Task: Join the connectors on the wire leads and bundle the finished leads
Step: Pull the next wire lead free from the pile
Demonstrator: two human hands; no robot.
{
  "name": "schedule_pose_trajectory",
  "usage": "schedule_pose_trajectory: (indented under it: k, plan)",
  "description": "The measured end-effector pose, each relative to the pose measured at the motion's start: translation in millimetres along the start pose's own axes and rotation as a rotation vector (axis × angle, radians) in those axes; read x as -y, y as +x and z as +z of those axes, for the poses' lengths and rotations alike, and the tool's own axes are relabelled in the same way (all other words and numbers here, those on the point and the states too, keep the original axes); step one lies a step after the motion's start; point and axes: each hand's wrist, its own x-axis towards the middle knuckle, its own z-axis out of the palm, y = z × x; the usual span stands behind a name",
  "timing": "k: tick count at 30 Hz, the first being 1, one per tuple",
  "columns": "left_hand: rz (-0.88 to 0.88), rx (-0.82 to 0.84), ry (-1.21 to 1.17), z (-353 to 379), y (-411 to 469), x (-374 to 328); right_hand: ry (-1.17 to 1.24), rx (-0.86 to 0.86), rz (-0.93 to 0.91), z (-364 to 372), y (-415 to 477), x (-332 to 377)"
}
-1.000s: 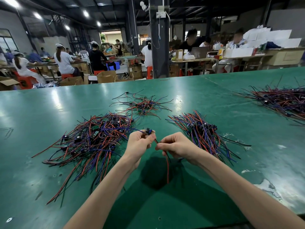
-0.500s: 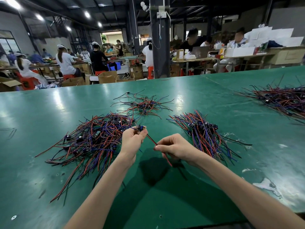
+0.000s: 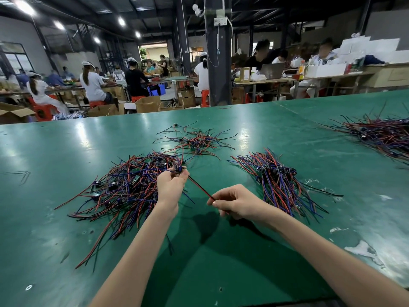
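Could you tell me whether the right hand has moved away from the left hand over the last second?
Yes. The right hand has drawn back toward the person, away from the left hand beside the big wire pile, stretching the red-and-black lead between them.

I am in a factory assembly hall. My long green table [image 3: 66, 218] carries heaps of red, blue and black wire leads [image 3: 124, 187]. Beyond it, rows of workers in white caps [image 3: 90, 82] sit on red stools [image 3: 42, 110] at more tables. Open cardboard boxes [image 3: 148, 104] stand on the floor, white cartons [image 3: 332, 68] are stacked at the right, and strip lights [image 3: 58, 25] hang under a dark steel roof with a black pillar [image 3: 218, 63].
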Motion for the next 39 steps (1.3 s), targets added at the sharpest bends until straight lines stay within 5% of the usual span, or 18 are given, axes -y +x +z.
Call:
schedule_pose_trajectory:
  k: [26,35,39]
  plan:
    - [0.043,-0.103,-0.025,-3.3,0.6,-1.5,0.007,0.049,0.037,-5.1,-1.0,-2.2]
    - [0.007,-0.07,-0.041,-2.1,1.6,1.9,0.014,0.176,0.039,-8.7,-6.6,4.6]
    - [-0.091,0.067,-0.135,0.4,-2.0,-1.7,0.029,0.214,0.082,-12.3,-7.8,11.1]
